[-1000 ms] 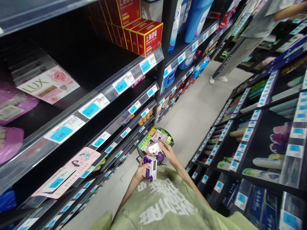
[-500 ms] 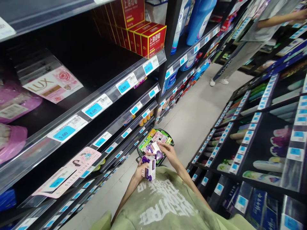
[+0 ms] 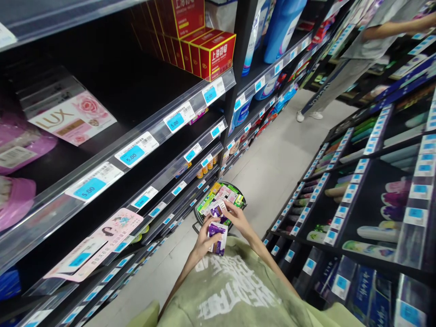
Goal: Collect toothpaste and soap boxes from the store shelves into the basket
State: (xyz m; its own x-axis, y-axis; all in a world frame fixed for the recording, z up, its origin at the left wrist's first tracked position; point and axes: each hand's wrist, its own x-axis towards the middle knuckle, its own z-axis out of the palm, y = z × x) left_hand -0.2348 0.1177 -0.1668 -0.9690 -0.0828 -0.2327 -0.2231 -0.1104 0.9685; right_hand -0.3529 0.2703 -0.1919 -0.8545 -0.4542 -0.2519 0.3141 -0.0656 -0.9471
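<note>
My left hand (image 3: 200, 245) is closed around a white and purple soap box (image 3: 222, 230), held in front of my shirt. Its thumb lies across the box face. A second soap box (image 3: 218, 208), also white and purple with LUX lettering, is pinched in my right hand (image 3: 237, 218), a little farther forward. Both boxes are above the near side of a dark-rimmed shopping basket (image 3: 245, 203) on the floor. Inside the basket are several green, yellow and pink packages (image 3: 233, 195), partly hidden by my hands.
On the left shelf lie a pink-and-white LUX soap box (image 3: 73, 119) and stacked red soap boxes (image 3: 218, 56). Blue bottles (image 3: 282, 32) stand farther along. Slanted racks (image 3: 361, 181) line the right side. A person in grey trousers (image 3: 340, 79) stands up the aisle.
The box in my left hand has turned, showing more of its purple face. My right hand has shifted slightly, and its box has turned so the LUX lettering shows.
</note>
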